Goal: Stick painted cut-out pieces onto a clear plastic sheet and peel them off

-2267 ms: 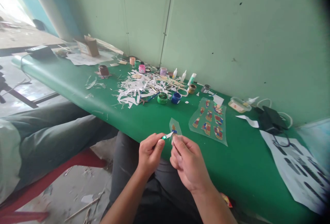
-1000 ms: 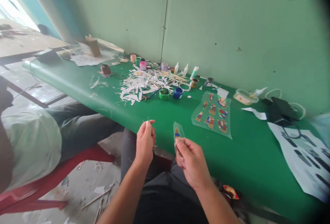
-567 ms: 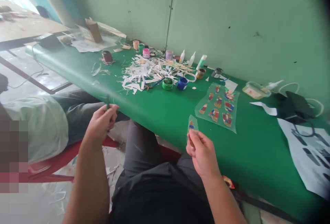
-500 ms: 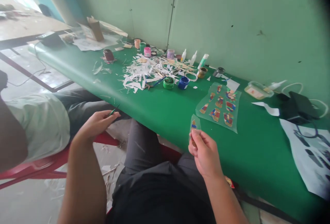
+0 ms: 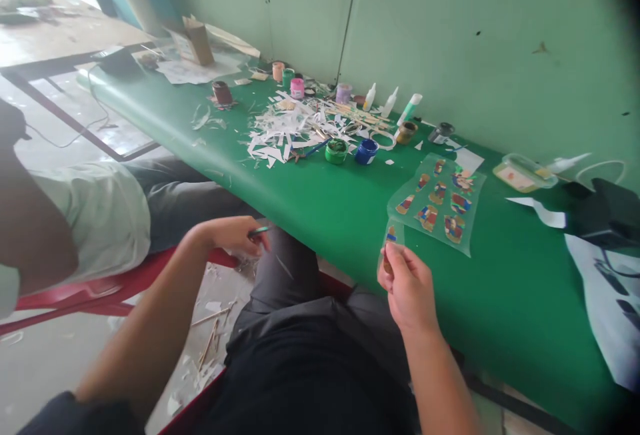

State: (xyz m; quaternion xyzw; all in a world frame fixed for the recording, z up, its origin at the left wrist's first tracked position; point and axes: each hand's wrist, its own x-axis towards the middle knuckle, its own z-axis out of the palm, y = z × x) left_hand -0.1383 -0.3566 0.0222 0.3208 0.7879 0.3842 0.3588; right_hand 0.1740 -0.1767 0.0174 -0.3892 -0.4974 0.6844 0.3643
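Over my lap, near the table's front edge, my left hand point(image 5: 237, 236) is closed around a small green tool point(image 5: 259, 230); its exact kind is too blurred to tell. My right hand point(image 5: 410, 281) pinches a strip of clear plastic film point(image 5: 395, 229) upright between thumb and fingers. A small brown and blue painted piece point(image 5: 391, 237) shows on that strip. Just beyond the right hand, a larger sheet of clear film point(image 5: 467, 238) lies flat, bearing several painted pieces in brown, red and blue.
On the green table point(image 5: 320, 211) are a heap of white paper scraps point(image 5: 280, 131), an open green paint jar point(image 5: 336, 151), a blue paint jar point(image 5: 367, 151) and glue bottles point(image 5: 390, 103). A plastic box point(image 5: 523, 175) stands right. Another person point(image 5: 100, 211) sits at the left.
My left hand has moved right, toward my right hand, with the green tool in it. My right hand still holds the film strip. The whole view has shifted slightly.
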